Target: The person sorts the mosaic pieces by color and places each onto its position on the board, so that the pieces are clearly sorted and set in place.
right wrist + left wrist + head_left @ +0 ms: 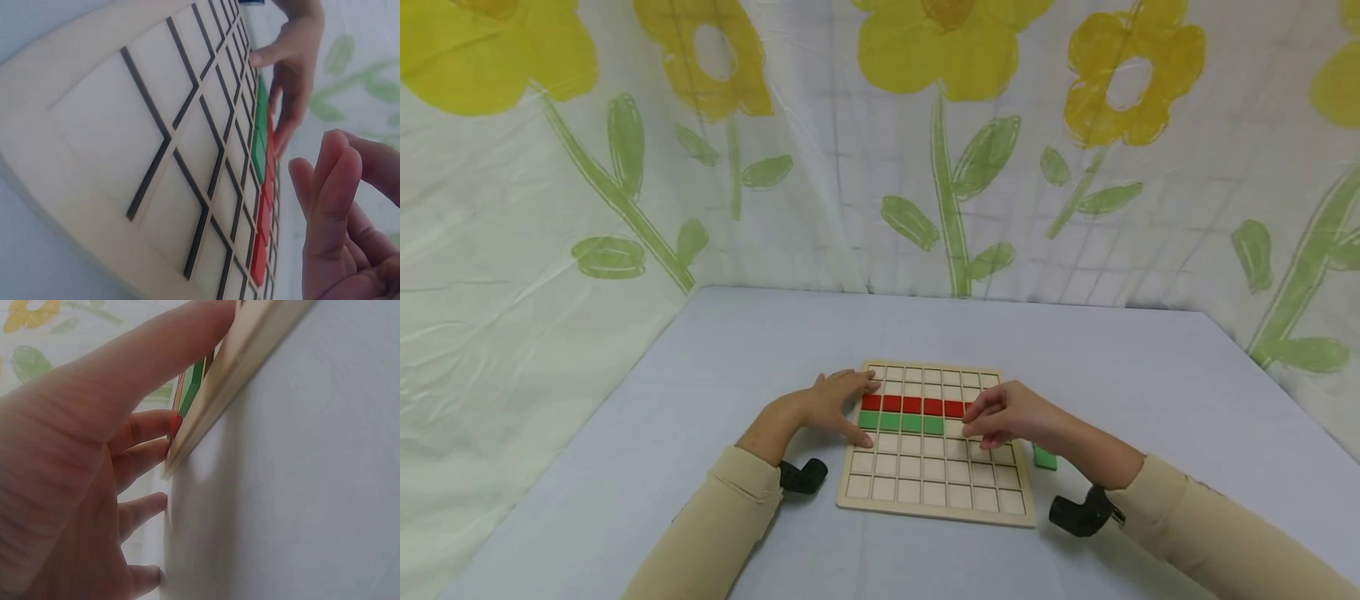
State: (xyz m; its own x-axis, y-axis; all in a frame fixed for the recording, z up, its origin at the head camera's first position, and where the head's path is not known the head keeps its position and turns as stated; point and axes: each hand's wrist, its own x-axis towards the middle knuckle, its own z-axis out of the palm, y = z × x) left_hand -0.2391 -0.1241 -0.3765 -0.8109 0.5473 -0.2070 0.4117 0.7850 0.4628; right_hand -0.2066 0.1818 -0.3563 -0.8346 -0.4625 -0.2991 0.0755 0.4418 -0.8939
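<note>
A light wooden grid board [935, 509] lies on the table, with a row of several red tiles [912, 405] and, just nearer, a shorter row of several green tiles [912, 423]. My left hand [838, 404] rests spread at the board's left edge, its thumb touching the frame. Over the right part of the grid hovers my right hand [1009, 414], fingers loosely bent beside the last green tile. No tile shows between its fingertips in the head or right wrist view. This hand hides the right end of the red row.
Right of the board, a loose green tile [1045, 457] lies on the white table [760, 333], partly covered by my right forearm. Black wrist devices [803, 476] sit at both sleeves. Behind the table hangs a flower-patterned curtain [820, 208].
</note>
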